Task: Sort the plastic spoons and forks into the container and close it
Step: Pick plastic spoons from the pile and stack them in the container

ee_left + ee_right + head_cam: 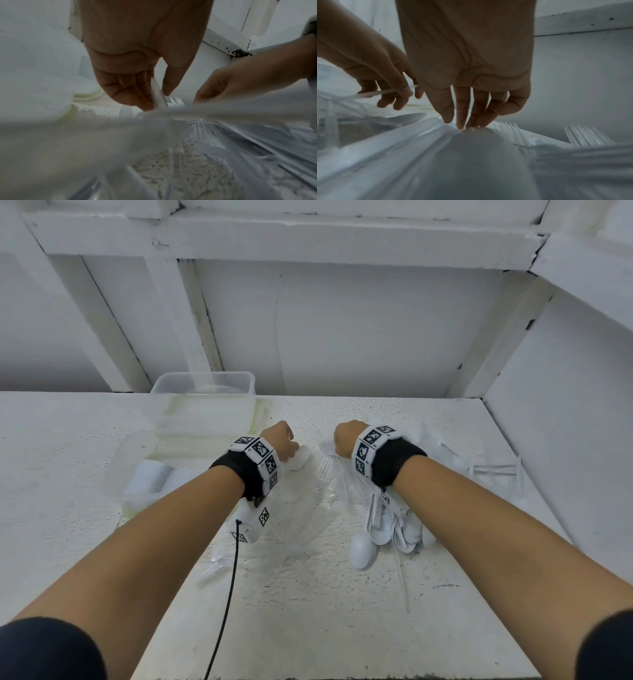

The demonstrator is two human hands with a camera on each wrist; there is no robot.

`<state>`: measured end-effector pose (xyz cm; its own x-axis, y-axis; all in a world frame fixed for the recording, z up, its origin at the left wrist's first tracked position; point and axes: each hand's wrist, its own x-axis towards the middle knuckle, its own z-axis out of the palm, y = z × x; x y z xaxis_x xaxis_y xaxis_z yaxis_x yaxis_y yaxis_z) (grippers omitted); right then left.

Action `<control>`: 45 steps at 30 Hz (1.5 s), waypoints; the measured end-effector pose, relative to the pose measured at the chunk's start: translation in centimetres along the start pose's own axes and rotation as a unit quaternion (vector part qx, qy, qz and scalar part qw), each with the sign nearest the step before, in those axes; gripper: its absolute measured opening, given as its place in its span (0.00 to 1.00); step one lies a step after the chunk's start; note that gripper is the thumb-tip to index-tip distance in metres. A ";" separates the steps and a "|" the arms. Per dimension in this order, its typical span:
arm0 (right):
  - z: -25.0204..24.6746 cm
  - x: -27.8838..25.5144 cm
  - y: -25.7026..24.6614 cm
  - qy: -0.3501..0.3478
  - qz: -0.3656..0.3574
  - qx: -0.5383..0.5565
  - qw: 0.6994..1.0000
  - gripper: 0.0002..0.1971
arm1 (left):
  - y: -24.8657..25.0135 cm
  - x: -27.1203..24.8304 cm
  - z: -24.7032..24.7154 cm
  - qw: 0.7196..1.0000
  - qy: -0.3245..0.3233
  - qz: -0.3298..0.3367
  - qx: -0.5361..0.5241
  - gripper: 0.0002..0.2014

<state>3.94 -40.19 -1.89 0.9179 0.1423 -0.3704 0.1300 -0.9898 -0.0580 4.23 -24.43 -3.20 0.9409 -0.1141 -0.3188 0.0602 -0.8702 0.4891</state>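
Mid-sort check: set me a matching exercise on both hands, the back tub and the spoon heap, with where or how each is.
1. left hand
2. right hand
3. clear tub
4. spoon heap

A. beneath the right forearm
B. farthest back, left of both hands
C. pinching bunched clear plastic wrap
D. holding a white spoon

Pairs: 1-D, 2-C, 3-B, 4-A

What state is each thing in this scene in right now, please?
left hand: pinching a white spoon.
right hand: fingers gripping the clear plastic bag.
container: open, lid off.
lid: lying beside the container, some cutlery on it.
loose spoons and forks: piled on the shelf, unsorted.
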 end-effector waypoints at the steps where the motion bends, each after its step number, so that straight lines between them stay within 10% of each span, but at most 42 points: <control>1: 0.0 0.2 -0.1 -0.008 -0.010 0.008 1.000 0.11 | 0.1 0.0 0.1 1.000 -0.006 0.002 0.019 0.06; 7: -0.2 0.1 0.2 -0.055 -0.050 0.099 0.992 0.24 | 1.0 0.9 0.9 0.990 -0.028 0.003 0.137 0.14; 13: 0.2 1.1 0.5 -0.005 0.030 0.051 0.998 0.11 | 1.1 1.0 1.5 0.985 -0.029 0.005 0.170 0.12; 24: 1.1 5.9 0.7 -0.069 0.051 -0.027 0.996 0.21 | 1.5 1.3 -0.5 0.987 0.011 -0.013 0.159 0.18; 29: 1.5 9.7 2.2 -0.091 0.033 0.005 0.995 0.13 | 2.0 0.4 -2.5 0.996 0.078 0.003 0.053 0.18; 37: -3.5 0.8 -0.8 -0.118 -0.013 0.180 0.976 0.11 | 2.7 -1.0 -4.6 0.964 0.198 0.039 -0.173 0.12; 45: -2.4 2.2 -0.6 -0.033 0.016 0.083 0.996 0.18 | 1.1 -2.3 -5.9 0.935 0.104 -0.019 -0.338 0.08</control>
<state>6.73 -39.28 -0.45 0.8930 0.1165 -0.4347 0.0330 -0.9803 -0.1950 4.12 -22.31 2.83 0.9742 0.0679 -0.2152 0.2250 -0.3621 0.9046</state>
